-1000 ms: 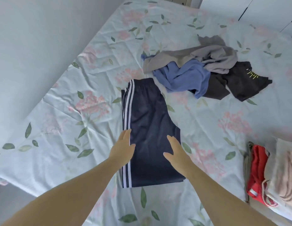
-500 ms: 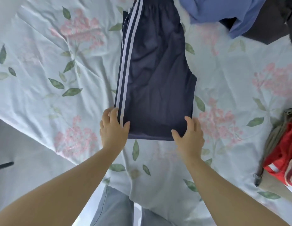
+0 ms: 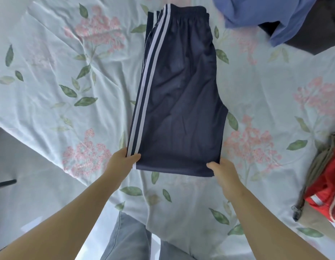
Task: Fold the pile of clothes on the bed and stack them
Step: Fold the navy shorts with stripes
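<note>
Left hand (image 3: 123, 160) and right hand (image 3: 222, 170) pinch navy shorts (image 3: 179, 102) hem corners, apparently; lift evenly, fold to waistband.

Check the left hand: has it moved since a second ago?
Yes. The left hand has slid toward the person along the striped edge of the navy trousers, from partway up to the near hem corner, which it now pinches.

Open sheet (image 3: 50, 94) left; folded stack (image 3: 327, 186) right
</note>
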{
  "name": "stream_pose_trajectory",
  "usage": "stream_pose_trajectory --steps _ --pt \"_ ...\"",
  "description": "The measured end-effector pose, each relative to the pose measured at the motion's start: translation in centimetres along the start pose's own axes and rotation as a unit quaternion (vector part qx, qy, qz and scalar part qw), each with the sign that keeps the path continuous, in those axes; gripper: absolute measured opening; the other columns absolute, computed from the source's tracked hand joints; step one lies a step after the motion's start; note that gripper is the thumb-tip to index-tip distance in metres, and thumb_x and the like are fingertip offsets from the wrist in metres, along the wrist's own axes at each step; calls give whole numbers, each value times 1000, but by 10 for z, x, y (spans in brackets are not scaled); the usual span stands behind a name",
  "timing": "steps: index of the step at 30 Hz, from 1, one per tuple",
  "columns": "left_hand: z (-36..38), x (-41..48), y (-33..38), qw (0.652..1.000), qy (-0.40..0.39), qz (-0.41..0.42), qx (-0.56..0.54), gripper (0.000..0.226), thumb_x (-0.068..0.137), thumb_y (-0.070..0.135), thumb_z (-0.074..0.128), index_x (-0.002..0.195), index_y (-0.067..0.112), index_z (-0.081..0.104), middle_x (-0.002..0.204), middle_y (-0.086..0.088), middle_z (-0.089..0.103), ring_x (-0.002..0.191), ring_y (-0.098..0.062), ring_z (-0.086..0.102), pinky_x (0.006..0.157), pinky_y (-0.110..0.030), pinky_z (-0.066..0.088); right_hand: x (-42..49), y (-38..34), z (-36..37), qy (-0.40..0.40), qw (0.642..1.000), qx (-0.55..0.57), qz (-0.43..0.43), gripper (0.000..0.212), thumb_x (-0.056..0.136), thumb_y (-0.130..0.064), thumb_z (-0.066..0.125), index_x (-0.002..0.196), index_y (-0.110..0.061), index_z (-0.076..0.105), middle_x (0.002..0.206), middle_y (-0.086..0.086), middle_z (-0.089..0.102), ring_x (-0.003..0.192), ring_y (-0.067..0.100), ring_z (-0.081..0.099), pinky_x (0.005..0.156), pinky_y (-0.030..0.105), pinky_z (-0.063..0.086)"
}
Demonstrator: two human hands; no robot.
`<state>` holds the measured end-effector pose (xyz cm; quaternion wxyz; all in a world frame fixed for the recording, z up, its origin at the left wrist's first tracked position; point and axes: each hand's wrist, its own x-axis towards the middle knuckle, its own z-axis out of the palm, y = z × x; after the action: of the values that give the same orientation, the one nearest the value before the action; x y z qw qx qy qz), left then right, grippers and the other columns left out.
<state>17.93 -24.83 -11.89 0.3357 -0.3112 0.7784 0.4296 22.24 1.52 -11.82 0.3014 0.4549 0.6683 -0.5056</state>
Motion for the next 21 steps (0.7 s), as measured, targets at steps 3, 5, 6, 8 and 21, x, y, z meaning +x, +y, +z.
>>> stream_pose_trajectory --steps 3,5,6,8,21 --pt "10 -2 -6 998 13 -4 56 24 85 6 53 108 11 53 93 -6 63 84 -25 59 67 -30 44 -4 4 9 40 998 -52 -25 13 83 0 48 85 -11 42 74 1 44 65 18 41 55 26 29" --pt "17 -6 -6 995 58 25 82 33 83 2 50 114 11 40 82 -2 55 73 -22 54 57 -28 42 -7 4 15 82 989 -78 -93 32 82 4 49 108 -15 45 88 0 54 76 21 52 60 28 37" --pt "20 -9 -8 993 73 45 83 42 83 1 49 121 12 35 81 -2 55 69 -21 54 55 -29 42 -8 3 17 93 984 -91 -122 42 82 6 48 117 -17 43 94 0 56 79 22 55 62 30 40" --pt "22 -15 -14 989 78 92 87 64 84 0 48 138 25 22 92 -3 58 68 -22 55 52 -30 42 -10 5 21 105 975 -121 -153 54 81 9 48 128 -17 41 102 1 58 84 24 58 67 33 48" --pt "-3 -1 -27 643 22 451 618 83 53 46 86 124 11 62 132 -9 58 125 -29 52 100 -54 39 -12 33 35 88 729 -557 -388 74 48 -16 91 118 -16 66 129 8 60 118 36 56 92 52 47"
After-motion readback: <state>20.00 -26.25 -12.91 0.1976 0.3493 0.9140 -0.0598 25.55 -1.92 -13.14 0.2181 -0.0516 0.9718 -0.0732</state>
